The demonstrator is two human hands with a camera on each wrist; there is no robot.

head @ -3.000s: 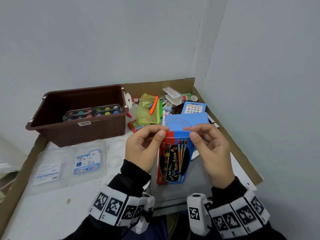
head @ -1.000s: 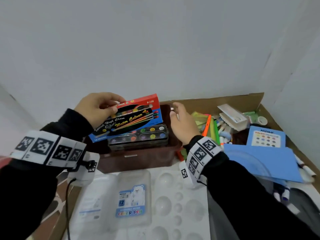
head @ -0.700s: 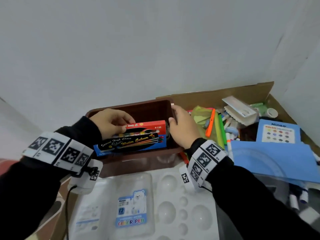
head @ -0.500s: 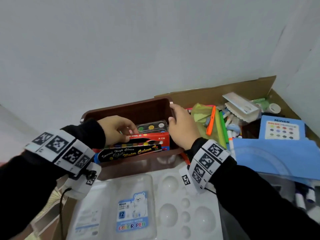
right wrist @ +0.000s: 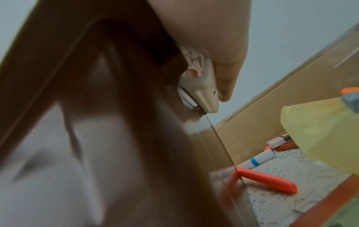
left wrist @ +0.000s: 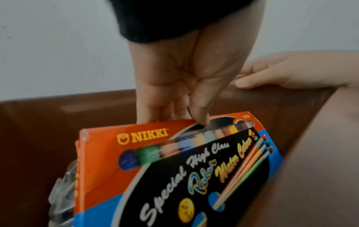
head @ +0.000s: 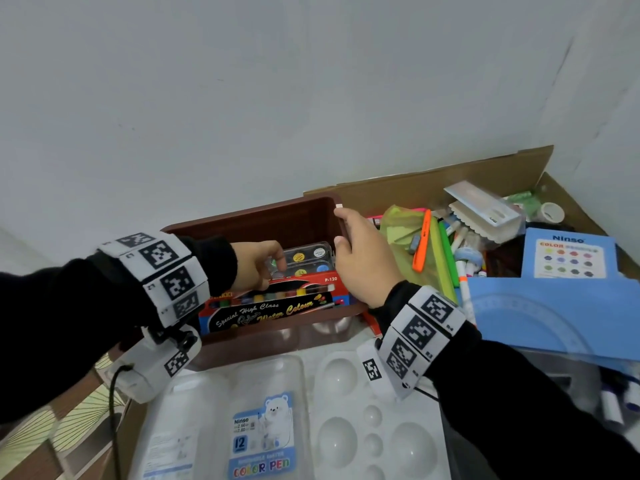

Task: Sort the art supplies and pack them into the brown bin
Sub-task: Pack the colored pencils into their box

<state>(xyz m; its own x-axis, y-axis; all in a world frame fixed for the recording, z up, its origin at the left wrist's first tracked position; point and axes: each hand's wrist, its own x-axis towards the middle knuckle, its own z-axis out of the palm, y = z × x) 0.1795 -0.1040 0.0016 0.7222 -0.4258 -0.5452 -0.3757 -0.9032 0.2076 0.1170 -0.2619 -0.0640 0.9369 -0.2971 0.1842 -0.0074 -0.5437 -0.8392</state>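
The brown bin (head: 263, 216) stands against the back wall. Inside it, a red, blue and black water colour box (head: 270, 306) stands on its long edge against the near wall. A clear paint case (head: 304, 261) with round colour pans lies behind it. My left hand (head: 256, 268) reaches into the bin. In the left wrist view, thumb and fingers (left wrist: 184, 116) pinch the top edge of the water colour box (left wrist: 194, 161). My right hand (head: 360, 258) grips the bin's right rim near its white latch (right wrist: 202, 89).
A white mixing palette (head: 363, 427) and a clear colour pen case (head: 263, 438) lie in front of the bin. To the right are a yellow-green pouch (head: 401, 230), an orange highlighter (head: 420, 240), several markers, a blue Ninso box (head: 571, 258) and blue paper (head: 554, 323). Cardboard walls (head: 433, 185) enclose the area.
The left hand carried the water colour box from above the bin down inside it, where it now stands on edge. The right hand stayed on the bin's right rim.
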